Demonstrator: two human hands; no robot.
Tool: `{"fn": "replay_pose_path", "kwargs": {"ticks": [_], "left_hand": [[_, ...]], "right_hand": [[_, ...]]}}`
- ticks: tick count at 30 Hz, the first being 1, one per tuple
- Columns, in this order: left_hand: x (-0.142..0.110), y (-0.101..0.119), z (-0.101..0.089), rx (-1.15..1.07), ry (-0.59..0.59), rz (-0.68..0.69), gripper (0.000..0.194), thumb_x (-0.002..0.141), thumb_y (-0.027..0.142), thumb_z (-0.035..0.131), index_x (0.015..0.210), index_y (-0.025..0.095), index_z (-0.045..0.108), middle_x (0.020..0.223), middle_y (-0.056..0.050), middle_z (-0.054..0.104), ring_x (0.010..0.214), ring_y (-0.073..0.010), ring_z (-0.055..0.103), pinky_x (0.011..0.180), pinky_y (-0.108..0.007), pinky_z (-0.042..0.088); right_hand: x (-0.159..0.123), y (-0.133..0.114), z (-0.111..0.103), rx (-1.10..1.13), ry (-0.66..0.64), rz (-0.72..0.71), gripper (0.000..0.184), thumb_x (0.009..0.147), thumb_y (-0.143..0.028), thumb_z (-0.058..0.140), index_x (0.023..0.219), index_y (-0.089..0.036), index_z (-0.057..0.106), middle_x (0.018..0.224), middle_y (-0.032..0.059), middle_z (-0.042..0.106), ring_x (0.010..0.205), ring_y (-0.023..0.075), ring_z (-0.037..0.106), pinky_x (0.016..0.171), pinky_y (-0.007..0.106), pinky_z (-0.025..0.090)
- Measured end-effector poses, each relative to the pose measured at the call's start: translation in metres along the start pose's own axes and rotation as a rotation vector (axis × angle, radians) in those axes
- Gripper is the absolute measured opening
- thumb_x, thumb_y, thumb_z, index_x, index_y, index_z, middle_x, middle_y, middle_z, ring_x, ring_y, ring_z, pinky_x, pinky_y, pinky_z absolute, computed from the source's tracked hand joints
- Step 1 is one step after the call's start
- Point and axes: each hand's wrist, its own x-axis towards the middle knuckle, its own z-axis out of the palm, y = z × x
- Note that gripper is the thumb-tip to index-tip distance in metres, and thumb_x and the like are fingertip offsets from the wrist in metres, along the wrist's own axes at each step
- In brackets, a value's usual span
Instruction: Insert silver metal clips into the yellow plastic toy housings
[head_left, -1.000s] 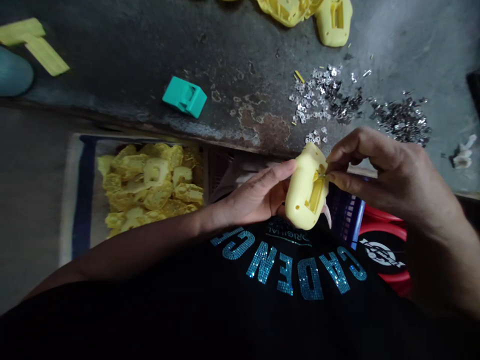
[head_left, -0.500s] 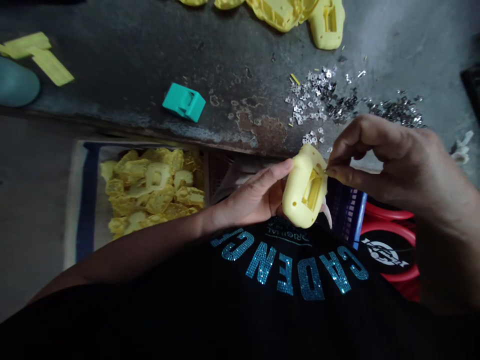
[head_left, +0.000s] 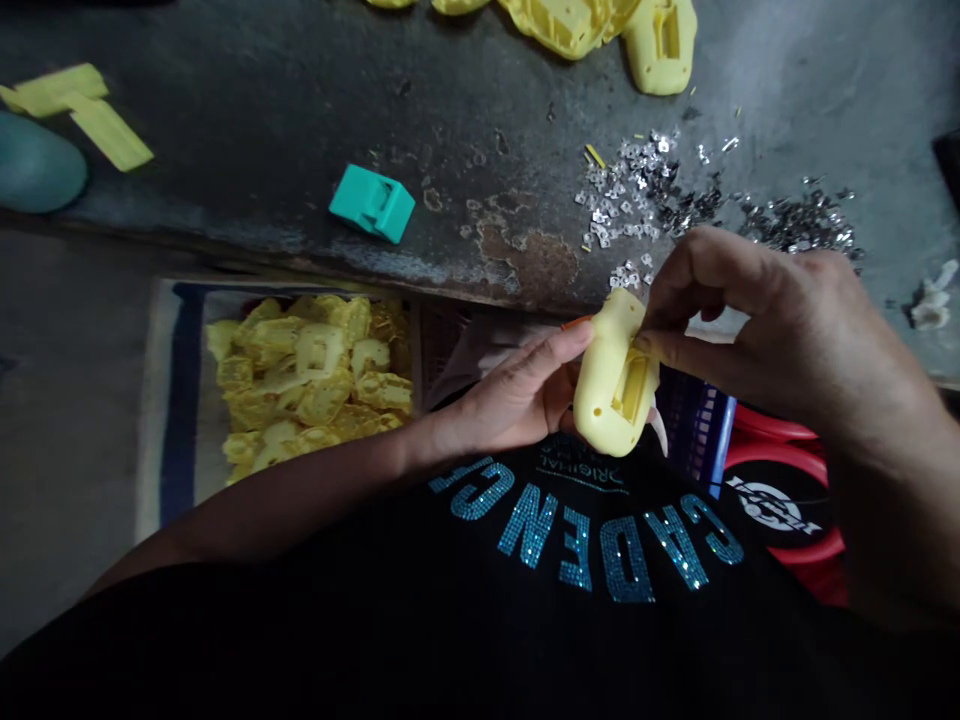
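My left hand (head_left: pixel 525 395) grips a yellow plastic shell (head_left: pixel 606 395) from its left side, thumb along the edge. The shell is rounded, with a rectangular slot and small holes facing up, and it is held just off the table edge. Pinched fingers of my right hand (head_left: pixel 720 310) press at the upper end of that slot. Whatever is between the fingertips is too small or hidden to make out. Just beyond the hands, small shiny metal pieces (head_left: pixel 637 190) lie scattered on the table.
On the grey table (head_left: pixel 262 130) stand a teal block (head_left: pixel 373 203) and a rounded teal object (head_left: pixel 37 165), with yellow strips (head_left: pixel 112 130) behind. More yellow shells (head_left: pixel 660 50) lie at the far edge. Below are a box of yellow parts (head_left: pixel 315 370), a blue basket (head_left: pixel 705 425) and a red stool (head_left: pixel 787 460).
My right fingertips have moved left from the shell's edge onto the upper end of its slot. The left hand still holds the shell. The view has shifted slightly.
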Motion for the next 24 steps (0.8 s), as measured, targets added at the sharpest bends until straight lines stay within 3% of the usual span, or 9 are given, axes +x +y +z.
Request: {"fn": "replay_pose_path", "kwargs": {"ticks": [6,9,11,14,16,20,24], "left_hand": [[0.0,0.002,-0.001,-0.067,-0.06,-0.007,0.074,0.102,0.067,0.081,0.159,0.022,0.067,0.147,-0.017,0.083,0.142,-0.0403,0.078,0.115,-0.055,0.067],[0.001,0.003,0.0,-0.059,-0.087,-0.018,0.078,0.102,0.069,0.079,0.162,0.022,0.065,0.144,-0.018,0.084,0.14,-0.0416,0.079,0.113,-0.056,0.068],[0.001,0.003,0.002,-0.031,-0.085,0.008,0.081,0.098,0.071,0.083,0.16,0.021,0.067,0.142,-0.019,0.084,0.136,-0.0419,0.08,0.11,-0.055,0.069],[-0.001,0.0,0.005,0.064,0.007,0.084,0.081,0.094,0.073,0.088,0.155,0.023,0.072,0.14,-0.017,0.085,0.122,-0.0377,0.085,0.1,-0.048,0.071],[-0.006,-0.002,0.004,0.155,0.087,0.128,0.079,0.093,0.073,0.09,0.154,0.026,0.074,0.14,-0.014,0.085,0.112,-0.0329,0.086,0.089,-0.04,0.071],[-0.021,0.001,0.003,0.363,0.166,0.165,0.065,0.101,0.072,0.084,0.145,0.024,0.083,0.128,-0.011,0.088,0.102,-0.0248,0.083,0.081,-0.028,0.065],[-0.028,0.012,0.008,0.557,0.222,0.124,0.062,0.1,0.07,0.085,0.13,0.016,0.09,0.104,-0.01,0.088,0.084,-0.0202,0.074,0.072,-0.025,0.057]], "right_hand": [[-0.018,-0.005,0.011,0.055,0.18,0.089,0.02,0.097,-0.011,0.08,0.098,-0.027,0.069,0.092,-0.0047,0.081,0.078,0.0139,0.075,0.07,0.032,0.056],[-0.029,0.002,0.02,0.202,0.262,0.14,0.014,0.101,-0.018,0.085,0.106,-0.028,0.076,0.104,-0.0013,0.084,0.094,0.018,0.08,0.085,0.035,0.061],[-0.031,0.01,0.026,0.323,0.222,0.183,0.021,0.1,-0.027,0.09,0.118,-0.028,0.08,0.119,0.0024,0.085,0.11,0.0226,0.081,0.097,0.039,0.063],[-0.028,0.02,0.031,0.418,0.125,0.19,0.041,0.095,-0.037,0.095,0.132,-0.028,0.08,0.132,0.0062,0.085,0.119,0.0268,0.08,0.102,0.043,0.065],[-0.026,0.022,0.034,0.399,0.115,0.17,0.044,0.096,-0.042,0.093,0.135,-0.028,0.078,0.131,0.0065,0.085,0.116,0.0282,0.081,0.098,0.044,0.067],[-0.032,0.014,0.044,0.253,0.234,0.125,0.042,0.096,-0.044,0.09,0.132,-0.028,0.076,0.125,0.0074,0.084,0.108,0.0288,0.08,0.092,0.045,0.069],[-0.046,0.006,0.059,0.138,0.381,0.068,0.041,0.098,-0.036,0.085,0.136,-0.03,0.071,0.128,0.0092,0.084,0.108,0.029,0.079,0.092,0.047,0.071]]}}
